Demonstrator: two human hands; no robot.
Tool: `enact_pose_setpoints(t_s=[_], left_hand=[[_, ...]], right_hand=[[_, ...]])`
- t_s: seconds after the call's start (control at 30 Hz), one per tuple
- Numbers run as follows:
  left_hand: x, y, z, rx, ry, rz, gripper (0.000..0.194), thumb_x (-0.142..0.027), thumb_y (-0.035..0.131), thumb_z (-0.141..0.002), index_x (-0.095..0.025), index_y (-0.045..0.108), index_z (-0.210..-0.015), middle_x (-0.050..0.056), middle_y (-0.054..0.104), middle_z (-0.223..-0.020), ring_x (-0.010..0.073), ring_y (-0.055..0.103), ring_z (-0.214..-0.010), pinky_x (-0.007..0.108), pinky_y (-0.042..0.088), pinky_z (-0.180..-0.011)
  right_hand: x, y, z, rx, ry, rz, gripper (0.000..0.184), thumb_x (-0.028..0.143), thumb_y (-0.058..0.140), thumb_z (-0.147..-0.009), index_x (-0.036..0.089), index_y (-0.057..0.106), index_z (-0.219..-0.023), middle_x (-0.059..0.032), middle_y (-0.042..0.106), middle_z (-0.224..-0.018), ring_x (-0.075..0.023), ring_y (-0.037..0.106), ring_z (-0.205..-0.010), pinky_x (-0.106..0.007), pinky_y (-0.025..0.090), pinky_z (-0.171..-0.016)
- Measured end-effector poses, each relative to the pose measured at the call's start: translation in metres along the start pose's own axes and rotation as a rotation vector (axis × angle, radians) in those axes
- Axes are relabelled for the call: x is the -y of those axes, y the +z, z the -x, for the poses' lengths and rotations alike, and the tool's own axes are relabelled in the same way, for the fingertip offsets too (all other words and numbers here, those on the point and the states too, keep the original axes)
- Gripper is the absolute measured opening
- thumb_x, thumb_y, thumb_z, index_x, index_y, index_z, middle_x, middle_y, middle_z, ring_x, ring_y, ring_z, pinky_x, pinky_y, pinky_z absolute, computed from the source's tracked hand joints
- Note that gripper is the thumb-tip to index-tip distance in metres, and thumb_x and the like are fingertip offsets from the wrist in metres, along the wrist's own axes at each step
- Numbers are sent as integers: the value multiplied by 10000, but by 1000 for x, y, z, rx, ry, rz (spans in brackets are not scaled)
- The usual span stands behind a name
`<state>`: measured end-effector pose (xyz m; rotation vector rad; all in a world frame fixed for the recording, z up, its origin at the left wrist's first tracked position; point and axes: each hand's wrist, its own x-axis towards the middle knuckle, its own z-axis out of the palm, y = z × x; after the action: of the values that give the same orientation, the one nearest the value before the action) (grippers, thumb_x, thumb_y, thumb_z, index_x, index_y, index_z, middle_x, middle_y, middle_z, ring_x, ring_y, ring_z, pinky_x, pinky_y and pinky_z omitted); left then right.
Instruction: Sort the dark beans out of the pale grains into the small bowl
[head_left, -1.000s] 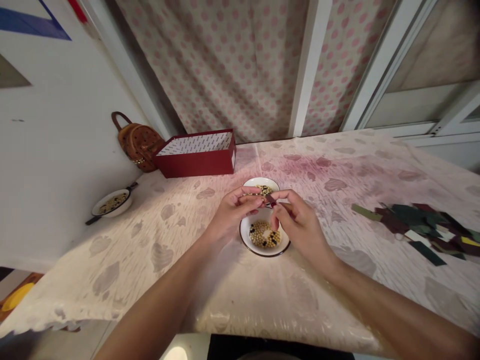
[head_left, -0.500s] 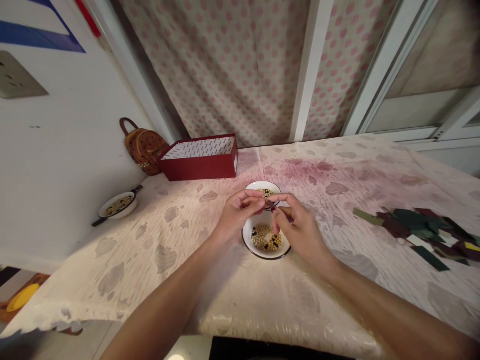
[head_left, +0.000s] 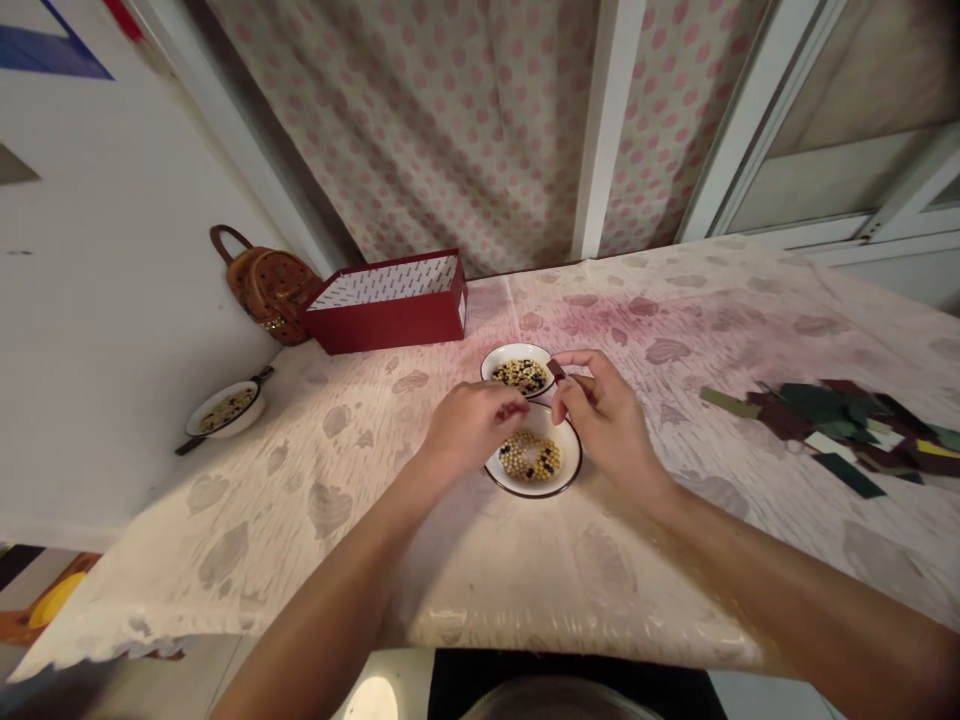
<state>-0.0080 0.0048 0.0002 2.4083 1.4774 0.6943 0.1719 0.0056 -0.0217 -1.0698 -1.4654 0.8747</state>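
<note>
A white bowl (head_left: 567, 468) with a dark rim holds yellow and black beads in front of me. Behind it a smaller white bowl (head_left: 504, 356) holds more mixed beads. My left hand (head_left: 469, 427) hovers at the near bowl's left rim, fingers curled in a pinch; what they hold is too small to see. My right hand (head_left: 604, 415) is at the bowl's right rim, its fingers pinched on a small dark red strip (head_left: 556, 369) over the gap between the two bowls.
A red box (head_left: 386, 310) and a brown bag (head_left: 262, 287) stand at the back left by the wall. A third bowl (head_left: 223, 409) with a dark handle sits far left. Several green, maroon and white strips (head_left: 840, 435) lie at the right. A leaf-patterned cloth (head_left: 337, 500) covers the table.
My hands have parted and lowered. The left has dropped to the near bowl's rim; the right has kept the dark strip and shifted slightly right and back.
</note>
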Motion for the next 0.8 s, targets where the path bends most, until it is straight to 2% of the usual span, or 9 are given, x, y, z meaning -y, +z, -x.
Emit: enact_pose_setpoints(t_s=[0.1, 0.23, 0.47, 0.6, 0.7, 0.8], left_hand=[[-9, -1, 3, 161, 79, -178, 135, -145, 630, -877, -206, 749, -859, 27, 763, -865, 226, 701, -861, 367, 497, -816], [-16, 6, 2, 235, 104, -299, 128, -171, 633, -876, -186, 759, -872, 71, 773, -902, 277, 710, -891, 435, 492, -881], [-20, 13, 0, 238, 88, -315, 149, -142, 590, -870, -177, 735, -865, 85, 775, -895, 271, 709, -831, 416, 508, -832], [-21, 14, 2, 204, 87, -302, 123, -109, 609, -809, -171, 713, -786, 77, 756, -831, 253, 693, -794, 397, 505, -826], [-20, 12, 3, 145, 23, -179, 88, -108, 636, -765, -167, 693, -734, 55, 726, -753, 224, 663, -737, 362, 499, -765], [-13, 10, 2, 42, -94, 242, 58, -137, 653, -767, -172, 699, -769, 24, 724, -770, 172, 646, -720, 301, 489, -717]], right_hand=[[-1, 0, 1, 2, 1, 8, 203, 238, 490, -944, 233, 565, -1133, 67, 595, -616, -138, 574, -587, -302, 425, -623], [1, 1, 2, 6, -14, 13, 211, 215, 487, -934, 234, 566, -1128, 71, 589, -617, -131, 565, -576, -293, 408, -607], [5, 1, 3, 7, -18, 36, 215, 209, 481, -934, 231, 557, -1134, 70, 590, -616, -133, 570, -582, -292, 411, -613], [6, 0, 4, 18, -22, 55, 215, 206, 477, -929, 225, 555, -1128, 69, 592, -616, -137, 581, -595, -299, 433, -644], [5, -1, 3, 13, -23, 55, 209, 208, 479, -930, 223, 555, -1124, 68, 592, -616, -135, 576, -590, -296, 431, -638], [5, 0, 3, 20, -22, 34, 197, 221, 479, -940, 220, 555, -1122, 66, 586, -613, -133, 567, -581, -291, 426, -622]])
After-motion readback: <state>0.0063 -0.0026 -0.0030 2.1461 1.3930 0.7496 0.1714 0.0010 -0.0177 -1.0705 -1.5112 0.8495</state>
